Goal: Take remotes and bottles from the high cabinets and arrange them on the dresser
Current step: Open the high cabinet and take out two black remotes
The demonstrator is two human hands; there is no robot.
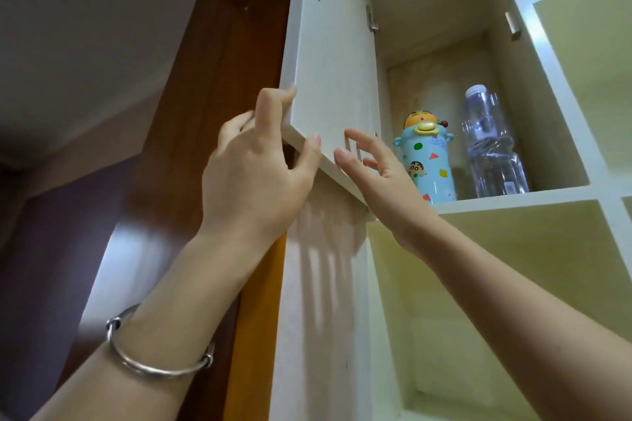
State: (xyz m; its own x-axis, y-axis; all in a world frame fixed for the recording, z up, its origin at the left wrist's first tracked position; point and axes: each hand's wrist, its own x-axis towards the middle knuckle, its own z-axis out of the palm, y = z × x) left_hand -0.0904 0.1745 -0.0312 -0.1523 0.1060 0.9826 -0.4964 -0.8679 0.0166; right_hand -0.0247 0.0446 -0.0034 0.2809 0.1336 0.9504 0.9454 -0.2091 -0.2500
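A high white cabinet compartment stands open above me. Inside it, a light-blue cartoon bottle (pixel 431 164) with a yellow-orange lid stands on the shelf (pixel 513 199), and a clear plastic water bottle (pixel 492 150) stands upright to its right. My left hand (pixel 254 178) grips the lower corner of the swung-out cabinet door (pixel 328 79), fingers wrapped over its edge. My right hand (pixel 372 171) is raised with fingers spread, just left of the cartoon bottle, holding nothing. No remote shows.
Below the shelf is another open cubby (pixel 444 301) with pale yellow walls. More cubbies lie to the right (pixel 588 61). A dark wooden door frame (pixel 219 113) stands left of the cabinet. A silver bangle (pixel 154 362) circles my left wrist.
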